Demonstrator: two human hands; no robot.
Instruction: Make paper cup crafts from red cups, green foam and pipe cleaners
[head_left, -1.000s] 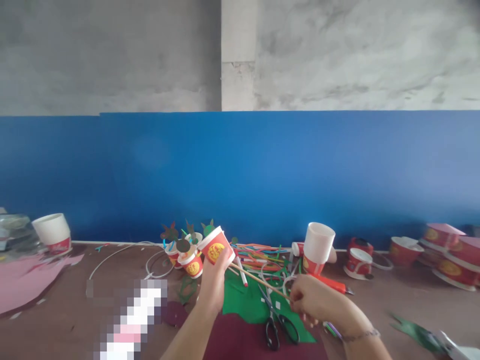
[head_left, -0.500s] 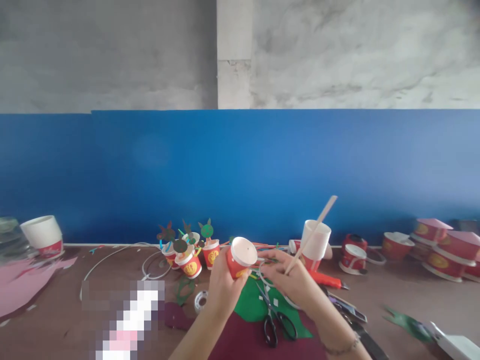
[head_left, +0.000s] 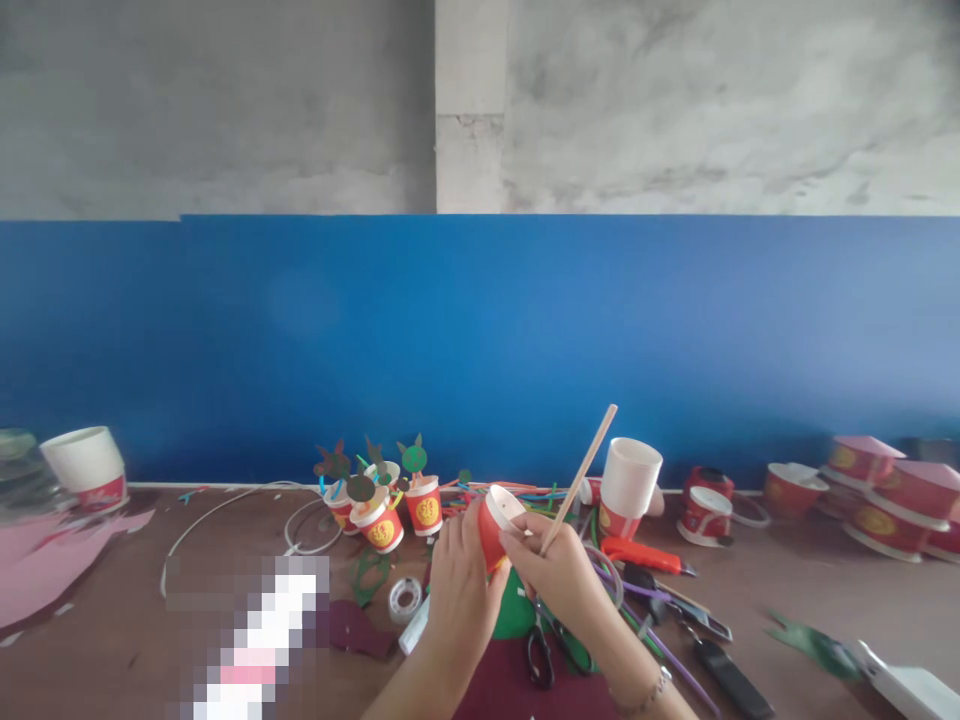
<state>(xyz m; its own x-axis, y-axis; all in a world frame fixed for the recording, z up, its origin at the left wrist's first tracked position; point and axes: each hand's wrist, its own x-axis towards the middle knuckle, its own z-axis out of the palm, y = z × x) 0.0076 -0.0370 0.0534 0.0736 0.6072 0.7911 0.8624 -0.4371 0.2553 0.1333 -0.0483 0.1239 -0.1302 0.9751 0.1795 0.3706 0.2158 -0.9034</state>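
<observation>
Plainly, in the head view, both hands meet at a red cup in the middle, held above the table. The left hand is wrapped round the cup's side, with the cup tilted and its white end turned up toward the right. A small dark spot shows on that white end. The right hand has its fingertips at the edge of the cup, and it also grips a thin wooden stick that slants up to the right; the stick's lower end is hidden in the grip. Whether the two hands touch each other, I cannot tell.

Below them lie scissors, partly covered by the right hand, on green paper and dark red paper. A roll of tape sits just left of the left hand. Behind it stand small decorated cups, one with a green paper face. Right of the stick stands a tall white cup, with an orange cutter lying in front.
</observation>
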